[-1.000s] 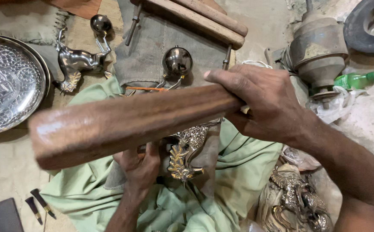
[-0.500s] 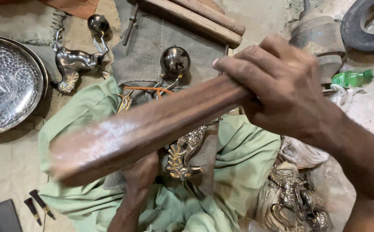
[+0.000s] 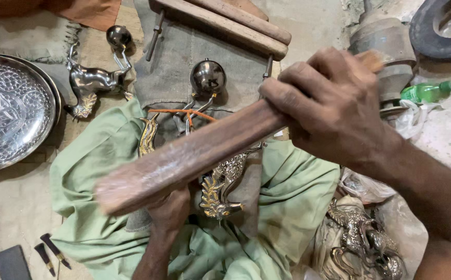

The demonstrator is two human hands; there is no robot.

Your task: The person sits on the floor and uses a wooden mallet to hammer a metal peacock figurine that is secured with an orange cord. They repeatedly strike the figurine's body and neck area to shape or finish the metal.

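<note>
Club: a long wooden club (image 3: pixel 184 158) slants across the middle, above the green cloth (image 3: pixel 292 192); its low end is blurred.
Right hand: the right hand (image 3: pixel 329 103) is clamped round the club's upper end.
Left hand: the left hand (image 3: pixel 171 210) lies under the club, seemingly gripping the brass bird figure (image 3: pixel 223 186); fingers hidden.
Around: embossed metal tray (image 3: pixel 8 111) far left, green bottle (image 3: pixel 425 92) at right.

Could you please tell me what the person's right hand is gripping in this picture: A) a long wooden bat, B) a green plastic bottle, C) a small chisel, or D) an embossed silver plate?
A: the right hand wraps round one end of the long wooden bat, held above the metal figurine.
</note>
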